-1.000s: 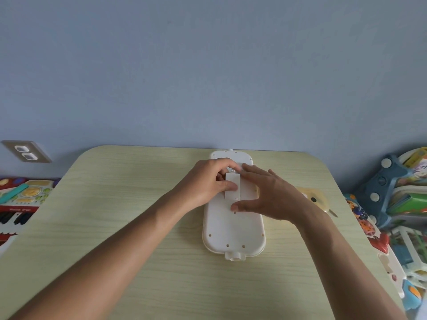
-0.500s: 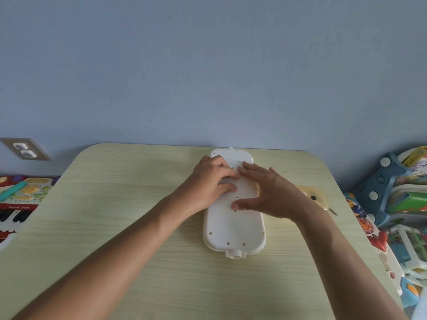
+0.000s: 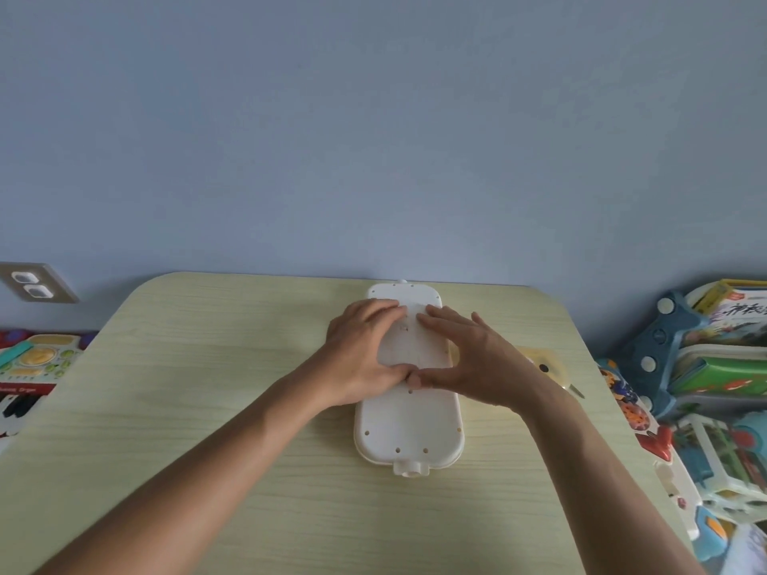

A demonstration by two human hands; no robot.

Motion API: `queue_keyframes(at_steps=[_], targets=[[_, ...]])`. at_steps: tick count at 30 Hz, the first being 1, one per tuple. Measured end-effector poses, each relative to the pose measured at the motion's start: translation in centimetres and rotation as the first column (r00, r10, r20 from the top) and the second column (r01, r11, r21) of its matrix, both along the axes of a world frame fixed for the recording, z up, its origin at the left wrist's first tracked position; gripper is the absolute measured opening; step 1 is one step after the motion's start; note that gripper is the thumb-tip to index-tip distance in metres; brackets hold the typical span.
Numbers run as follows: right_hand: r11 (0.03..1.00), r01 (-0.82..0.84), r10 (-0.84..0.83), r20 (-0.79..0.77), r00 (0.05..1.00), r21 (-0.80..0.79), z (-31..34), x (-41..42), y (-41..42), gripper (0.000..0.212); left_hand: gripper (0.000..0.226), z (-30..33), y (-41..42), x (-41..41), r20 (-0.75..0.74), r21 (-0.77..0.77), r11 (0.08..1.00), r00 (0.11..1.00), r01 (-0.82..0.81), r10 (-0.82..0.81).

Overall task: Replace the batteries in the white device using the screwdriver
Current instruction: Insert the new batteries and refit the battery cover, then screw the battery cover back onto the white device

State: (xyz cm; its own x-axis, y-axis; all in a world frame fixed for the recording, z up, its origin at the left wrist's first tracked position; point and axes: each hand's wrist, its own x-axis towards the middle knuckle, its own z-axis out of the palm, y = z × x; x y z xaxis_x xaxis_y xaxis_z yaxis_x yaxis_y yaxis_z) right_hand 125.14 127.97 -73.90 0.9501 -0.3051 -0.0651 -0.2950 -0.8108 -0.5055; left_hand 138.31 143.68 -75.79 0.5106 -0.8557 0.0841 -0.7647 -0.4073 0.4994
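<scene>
The white device [image 3: 409, 425] lies face down, lengthways, on the pale wooden table [image 3: 199, 408]. Its battery cover [image 3: 409, 346] sits flat in the back of the device, framed by my two hands. My left hand [image 3: 361, 354] rests on the device's left side with fingers spread and the thumb at the cover's near edge. My right hand [image 3: 473, 363] lies on the right side, its thumb tip touching my left thumb. A yellow screwdriver [image 3: 548, 367] lies on the table behind my right hand, partly hidden. No batteries are in sight.
A pile of colourful toys and books [image 3: 705, 388] crowds the floor to the table's right. A toy keyboard [image 3: 29, 367] sits at the left, below a wall socket [image 3: 31, 282]. A blue wall stands right behind the table's far edge.
The battery cover, held tilted above the compartment a second ago, now lies flat in the device. Both hands have spread around it and the thumbs have met at its near edge.
</scene>
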Motion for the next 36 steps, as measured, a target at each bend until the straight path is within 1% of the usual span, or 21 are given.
queue_keyframes(at_steps=[1,3,4,6,8,9,10,12,14,19,21,24,30,33,36], targets=[[0.998,0.031,-0.033,0.05,0.998,0.049,0.2,-0.5,-0.3,0.089,0.093,-0.2,0.0,0.0,-0.022,0.025,1.0,1.0,-0.003,0.003],[0.979,0.15,-0.171,0.16,0.972,0.137,1.0,-2.2,-1.5,0.064,0.102,-0.8,0.0,0.1,-0.047,0.051,0.999,0.999,-0.003,0.006],[0.959,0.229,-0.261,0.214,0.941,0.165,1.4,-3.2,-2.5,0.051,0.105,-1.0,0.0,0.1,-0.051,0.051,0.999,0.999,0.0,0.003],[0.893,0.405,-0.448,0.303,0.841,0.195,1.9,-5.5,-4.6,0.029,0.107,-1.4,-0.1,0.1,-0.049,0.036,0.999,0.999,-0.001,0.003],[0.805,0.569,-0.589,0.335,0.735,0.168,1.8,-7.6,-6.9,0.019,0.108,-1.5,-0.1,0.0,-0.036,0.019,1.0,0.999,-0.004,0.005],[0.768,0.624,-0.634,0.308,0.71,0.143,1.4,-8.5,-7.8,0.017,0.11,-1.5,-0.1,0.0,-0.028,0.016,1.0,1.0,-0.004,0.005],[0.747,0.654,-0.66,0.262,0.704,0.123,0.9,-9.3,-8.4,0.018,0.111,-1.5,-0.2,0.0,-0.025,0.015,1.0,1.0,-0.003,0.003],[0.738,0.665,-0.674,0.15,0.723,0.116,-0.3,-10.2,-9.0,0.022,0.113,-1.5,-0.2,0.0,-0.025,0.014,1.0,1.0,-0.001,0.002],[0.756,0.644,-0.653,0.082,0.753,0.115,-1.5,-10.3,-9.0,0.025,0.115,-1.4,-0.1,0.0,-0.034,0.005,1.0,0.999,-0.002,0.002],[0.796,0.595,-0.602,0.041,0.797,0.112,-2.7,-9.3,-9.3,0.025,0.115,-1.7,0.0,0.0,-0.041,0.012,1.0,0.999,-0.007,0.008],[0.813,0.572,-0.579,0.048,0.814,0.112,-2.8,-8.7,-9.3,0.029,0.115,-1.6,0.2,0.1,-0.05,0.022,1.0,0.999,-0.013,0.014],[0.814,0.574,-0.58,0.07,0.812,0.084,-2.8,-8.2,-9.1,0.031,0.115,-1.3,0.1,0.0,-0.063,0.032,0.999,0.998,-0.007,0.009],[0.778,0.627,-0.625,0.155,0.765,0.036,-3.2,-8.0,-8.9,0.015,0.116,-1.2,0.0,-0.3,-0.074,0.042,0.999,0.997,0.013,-0.01],[0.77,0.633,-0.638,0.158,0.754,0.087,-3.0,-7.9,-9.0,0.011,0.117,-1.0,0.1,-0.3,-0.07,0.039,0.999,0.998,0.014,-0.011],[0.766,0.629,-0.64,0.256,0.725,0.133,-1.7,-7.5,-9.0,0.01,0.116,-1.0,0.1,-0.3,-0.069,0.041,0.999,0.998,0.015,-0.012]])
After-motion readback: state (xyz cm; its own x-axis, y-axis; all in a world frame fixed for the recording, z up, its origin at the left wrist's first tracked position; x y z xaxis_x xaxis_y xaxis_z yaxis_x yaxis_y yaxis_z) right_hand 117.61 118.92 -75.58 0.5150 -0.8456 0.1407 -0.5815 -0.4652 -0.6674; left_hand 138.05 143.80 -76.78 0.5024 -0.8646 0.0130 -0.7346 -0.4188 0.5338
